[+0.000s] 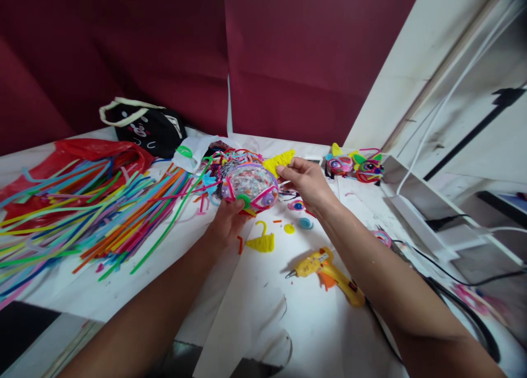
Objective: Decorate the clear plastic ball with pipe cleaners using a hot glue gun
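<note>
Head view: far left of the frame, we've got a red plastic bag under a spread of coloured pipe cleaners. Black bag with cream handles sits upper left, dark red backdrop behind. Just right of it, a white packet with a green spot. Mid-frame, our left hand is curled round the lower left of a clear rounded body trimmed in pink and purple, thumb by a green disc; most fingers hidden. We can't tell if the body is off the table. Nearer us, below it, lies a yellow hooked piece. At the body's upper right, our right hand pinches a yellow wound piece between thumb and fingertips, no gap; can't tell if piece and body touch. Under that hand: yellow disc, blue oval. Lower right of centre, we have a yellow glue gun lying nozzle left. Further right, two colourful decorated pieces near the backdrop's foot, then a white walled tray with cables.
</note>
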Motion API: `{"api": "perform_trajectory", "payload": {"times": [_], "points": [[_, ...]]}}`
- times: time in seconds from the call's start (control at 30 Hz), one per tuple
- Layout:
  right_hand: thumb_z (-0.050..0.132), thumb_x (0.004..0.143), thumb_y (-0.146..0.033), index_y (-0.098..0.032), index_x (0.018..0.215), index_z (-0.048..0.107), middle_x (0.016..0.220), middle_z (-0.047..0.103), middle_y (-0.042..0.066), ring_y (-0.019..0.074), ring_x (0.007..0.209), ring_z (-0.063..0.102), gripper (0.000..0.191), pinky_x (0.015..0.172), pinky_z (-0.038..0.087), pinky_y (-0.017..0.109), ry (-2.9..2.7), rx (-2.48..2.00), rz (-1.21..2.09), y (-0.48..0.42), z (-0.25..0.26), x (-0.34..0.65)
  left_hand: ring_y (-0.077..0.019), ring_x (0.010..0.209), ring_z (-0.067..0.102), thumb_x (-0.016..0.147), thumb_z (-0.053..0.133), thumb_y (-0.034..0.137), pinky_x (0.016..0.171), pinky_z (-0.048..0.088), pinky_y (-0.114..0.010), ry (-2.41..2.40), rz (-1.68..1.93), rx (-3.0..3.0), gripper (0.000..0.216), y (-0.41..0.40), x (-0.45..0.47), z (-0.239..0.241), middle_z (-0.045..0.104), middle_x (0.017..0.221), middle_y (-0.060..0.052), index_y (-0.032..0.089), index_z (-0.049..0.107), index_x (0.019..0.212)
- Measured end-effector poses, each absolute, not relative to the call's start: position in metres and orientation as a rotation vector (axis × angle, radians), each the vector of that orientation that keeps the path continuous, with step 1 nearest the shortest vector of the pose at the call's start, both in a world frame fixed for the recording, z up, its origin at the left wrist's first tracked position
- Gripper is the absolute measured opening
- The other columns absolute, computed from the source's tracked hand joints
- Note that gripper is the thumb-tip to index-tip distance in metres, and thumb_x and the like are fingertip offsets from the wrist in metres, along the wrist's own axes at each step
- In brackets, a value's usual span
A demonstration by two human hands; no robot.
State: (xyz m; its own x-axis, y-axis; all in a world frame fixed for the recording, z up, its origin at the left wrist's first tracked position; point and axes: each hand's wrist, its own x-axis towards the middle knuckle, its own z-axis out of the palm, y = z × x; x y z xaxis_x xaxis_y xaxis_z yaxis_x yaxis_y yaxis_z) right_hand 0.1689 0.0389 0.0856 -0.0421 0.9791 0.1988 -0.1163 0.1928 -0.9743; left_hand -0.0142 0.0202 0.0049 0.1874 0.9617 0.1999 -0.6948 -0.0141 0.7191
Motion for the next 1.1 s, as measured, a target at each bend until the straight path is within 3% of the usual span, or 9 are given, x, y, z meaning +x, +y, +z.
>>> {"api": "perform_trajectory", "payload": {"times": [0.63,1.1], "points": [[0.084,0.055,-0.039,-0.02,0.061,0.058,0.057,0.061,-0.005,0.0109,0.054,0.056,0.033,0.049,0.042,0.022,-1.224,-0.943,1.154,0.0367,0.0846,0.1666,-0.0217,0.101,0.068,0.064,0.086,0.028,0.092,0.056,-0.037,0.402,1.359,0.833,0.065,0.0165,-0.0132,0.009,0.074,0.108,-0.001,0.024,0.059,0.124],[0.081,0.06,-0.038,-0.021,0.064,0.059,0.06,0.061,-0.005,0.0114,0.058,0.058,0.028,0.051,0.042,0.022,-1.228,-0.94,1.15,0.0355,0.0834,0.1664,-0.0256,0.111,0.065,0.062,0.086,0.03,0.092,0.055,-0.039,0.396,1.383,0.819,0.066,0.0146,-0.011,0.0129,0.073,0.112,-0.005,0.024,0.06,0.123]]}}
